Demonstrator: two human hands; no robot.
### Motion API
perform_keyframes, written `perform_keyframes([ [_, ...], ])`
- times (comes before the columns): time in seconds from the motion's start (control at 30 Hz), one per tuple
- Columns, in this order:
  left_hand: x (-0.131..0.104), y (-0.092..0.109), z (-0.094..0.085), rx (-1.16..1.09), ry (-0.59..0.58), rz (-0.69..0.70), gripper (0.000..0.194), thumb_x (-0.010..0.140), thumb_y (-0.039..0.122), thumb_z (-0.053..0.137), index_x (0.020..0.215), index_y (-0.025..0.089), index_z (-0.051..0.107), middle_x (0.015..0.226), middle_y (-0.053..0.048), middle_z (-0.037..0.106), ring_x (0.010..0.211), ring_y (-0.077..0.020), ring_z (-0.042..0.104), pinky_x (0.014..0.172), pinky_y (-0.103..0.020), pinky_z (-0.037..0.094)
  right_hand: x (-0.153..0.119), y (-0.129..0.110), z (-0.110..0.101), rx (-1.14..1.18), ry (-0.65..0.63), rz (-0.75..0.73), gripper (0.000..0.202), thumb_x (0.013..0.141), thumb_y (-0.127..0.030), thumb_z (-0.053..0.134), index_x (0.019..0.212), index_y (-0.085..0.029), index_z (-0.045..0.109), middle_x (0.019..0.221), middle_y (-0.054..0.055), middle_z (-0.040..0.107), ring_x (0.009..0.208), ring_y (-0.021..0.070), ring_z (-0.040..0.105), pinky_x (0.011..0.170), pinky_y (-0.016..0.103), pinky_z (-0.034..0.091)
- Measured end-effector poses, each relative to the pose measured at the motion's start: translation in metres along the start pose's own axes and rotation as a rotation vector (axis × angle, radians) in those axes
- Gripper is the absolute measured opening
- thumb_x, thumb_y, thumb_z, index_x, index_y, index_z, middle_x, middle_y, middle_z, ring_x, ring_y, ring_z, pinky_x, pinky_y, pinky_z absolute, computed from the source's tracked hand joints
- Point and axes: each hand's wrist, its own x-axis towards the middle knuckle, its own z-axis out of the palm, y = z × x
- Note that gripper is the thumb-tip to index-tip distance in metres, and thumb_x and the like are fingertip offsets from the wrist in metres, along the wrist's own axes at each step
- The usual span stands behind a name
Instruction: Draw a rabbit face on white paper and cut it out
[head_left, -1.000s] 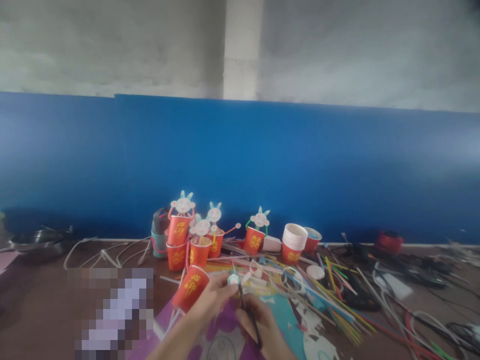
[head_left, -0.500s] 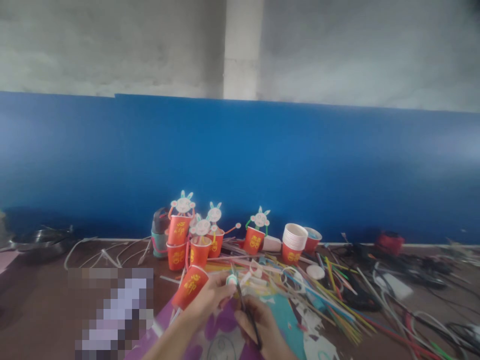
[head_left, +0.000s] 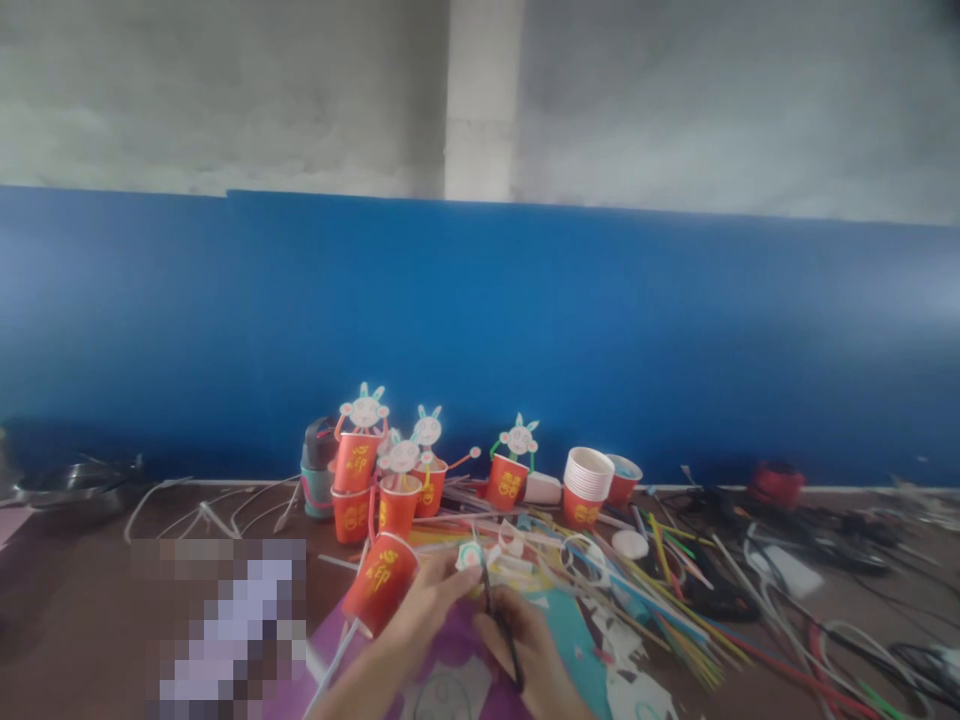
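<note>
Holding small paper piece [head_left: 470, 556] beside scissors [head_left: 487, 592]

Piece, marked with a green ring, is pinched in the left hand [head_left: 431, 595]; blade contact unclear. Right hand [head_left: 521, 630] closed around handles of the scissors. Tilted red cup [head_left: 381, 583] just left of the left hand. Farther out on the brown tabletop [head_left: 90, 600]: stacked cups [head_left: 589, 482], loose straws [head_left: 679, 612].

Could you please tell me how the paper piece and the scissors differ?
The paper piece is small and pale with green marking; the scissors are long and dark-handled. The left hand holds the paper piece, while the right hand grips the scissors. Both are held close together.
</note>
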Motion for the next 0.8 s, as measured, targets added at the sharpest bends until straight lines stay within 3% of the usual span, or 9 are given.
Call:
perform_keyframes([
  [0.13, -0.002, 0.000, 0.008, -0.061, 0.020, 0.063, 0.045, 0.059, 0.057, 0.077, 0.068, 0.016, 0.062, 0.059, 0.003, 0.053, 0.055, -0.0105, 0.046, 0.052, -0.022, 0.033, 0.000, 0.004, 0.000, 0.009, -0.003, -0.031, 0.040, 0.072, -0.059, 0.068, 0.072, -0.021, 0.054, 0.055, -0.005, 0.045, 0.046, 0.0105, 0.038, 0.043, 0.023, 0.031],
  [0.3, 0.004, -0.007, 0.001, 0.005, -0.034, 0.108, 0.042, 0.067, 0.055, 0.073, 0.069, 0.015, 0.062, 0.059, 0.004, 0.049, 0.055, -0.0091, 0.040, 0.053, -0.022, 0.030, -0.003, 0.008, 0.001, 0.033, -0.032, -0.021, 0.034, 0.076, -0.056, 0.066, 0.077, -0.022, 0.057, 0.057, -0.005, 0.046, 0.044, 0.0107, 0.038, 0.041, 0.023, 0.032],
  [0.47, 0.005, -0.009, -0.002, 0.033, -0.063, 0.128, 0.043, 0.069, 0.057, 0.071, 0.067, 0.016, 0.059, 0.057, 0.005, 0.047, 0.053, -0.0085, 0.038, 0.053, -0.022, 0.030, -0.003, 0.003, 0.000, -0.029, 0.000, -0.111, 0.031, 0.078, -0.053, 0.064, 0.076, -0.022, 0.060, 0.064, -0.002, 0.049, 0.055, 0.0138, 0.041, 0.049, 0.025, 0.036],
  [0.8, -0.002, 0.008, 0.001, 0.045, -0.070, 0.079, 0.043, 0.065, 0.056, 0.073, 0.066, 0.015, 0.061, 0.054, 0.005, 0.050, 0.048, -0.0067, 0.036, 0.049, -0.021, 0.026, -0.002, 0.005, -0.001, 0.018, -0.055, -0.008, 0.037, 0.077, -0.057, 0.063, 0.076, -0.020, 0.054, 0.059, -0.005, 0.043, 0.051, 0.0107, 0.034, 0.047, 0.024, 0.028],
])
